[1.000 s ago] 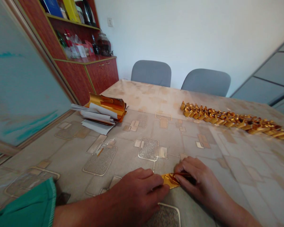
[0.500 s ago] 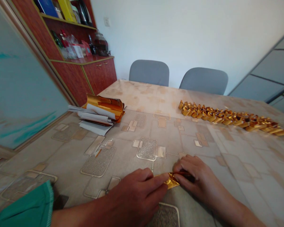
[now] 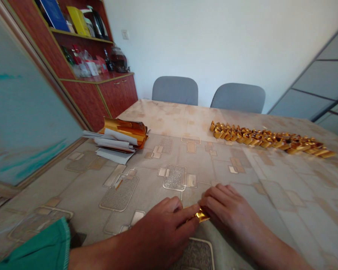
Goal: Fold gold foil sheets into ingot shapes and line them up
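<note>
A small piece of gold foil paper (image 3: 203,215) lies between my two hands at the near middle of the table; most of it is hidden under the fingers. My left hand (image 3: 169,225) grips its left part, fingers closed. My right hand (image 3: 228,206) is closed over the right end, its fingertips pressed on the fold. Farther back at the right, a long row of folded gold paper pieces (image 3: 270,138) stretches across the table. To the left, a loose stack of gold and white paper sheets (image 3: 121,140) lies curled.
The patterned tablecloth (image 3: 146,187) spreads beneath everything, with a small paper scrap (image 3: 118,183) at its left. Two grey chairs (image 3: 174,90) stand behind the far edge. A red-brown cabinet (image 3: 116,93) with bottles and jars is at the back left.
My right hand has turned over, its fingers now lying across the gold paper's right end and covering more of it. My left hand stays in nearly the same place. The view has shifted slightly.
</note>
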A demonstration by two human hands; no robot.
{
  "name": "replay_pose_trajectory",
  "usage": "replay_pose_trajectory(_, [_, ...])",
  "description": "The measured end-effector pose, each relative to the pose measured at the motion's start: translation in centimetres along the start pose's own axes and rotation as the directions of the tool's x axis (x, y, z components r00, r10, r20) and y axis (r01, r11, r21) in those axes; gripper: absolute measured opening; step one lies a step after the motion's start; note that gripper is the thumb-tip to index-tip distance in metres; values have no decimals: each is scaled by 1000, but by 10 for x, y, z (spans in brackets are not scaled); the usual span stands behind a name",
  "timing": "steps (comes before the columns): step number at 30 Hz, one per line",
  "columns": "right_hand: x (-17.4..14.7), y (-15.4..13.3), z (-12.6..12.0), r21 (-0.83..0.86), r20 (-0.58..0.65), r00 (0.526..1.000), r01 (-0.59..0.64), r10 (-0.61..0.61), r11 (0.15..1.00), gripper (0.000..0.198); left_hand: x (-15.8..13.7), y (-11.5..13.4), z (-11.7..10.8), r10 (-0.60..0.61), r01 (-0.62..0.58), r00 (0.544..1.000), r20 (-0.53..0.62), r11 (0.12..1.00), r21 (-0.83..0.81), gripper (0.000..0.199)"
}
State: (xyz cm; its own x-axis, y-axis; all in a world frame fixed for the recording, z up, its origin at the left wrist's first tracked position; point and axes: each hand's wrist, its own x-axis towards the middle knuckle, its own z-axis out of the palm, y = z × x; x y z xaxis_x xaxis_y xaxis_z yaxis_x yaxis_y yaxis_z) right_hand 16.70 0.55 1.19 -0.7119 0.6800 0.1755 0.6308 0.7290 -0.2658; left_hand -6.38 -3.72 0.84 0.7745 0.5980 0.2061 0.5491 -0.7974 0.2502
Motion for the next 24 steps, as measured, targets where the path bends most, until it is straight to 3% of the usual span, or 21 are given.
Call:
replay_pose_trajectory(6, [0,4,8,110,70,997,-45,38,993,15,0,-1,-2,37,-42,997,72,996,77,20])
replay_pose_trajectory(12, [-1,4,13,43,2,999,-35,35,998,15,-3,-6,-6,71,-76,996,58,992,101,45])
replay_pose_trajectory(18, [-6,7,18,-35,-39,996,-81,79,996,11,-6,-10,-8,39,-40,998,54,999,13,47])
replay_pose_trajectory(24, [-15,6,-1,144,-16,990,-133,137,981,10,-7,-10,-11,8,-6,995,102,1000,-21,47])
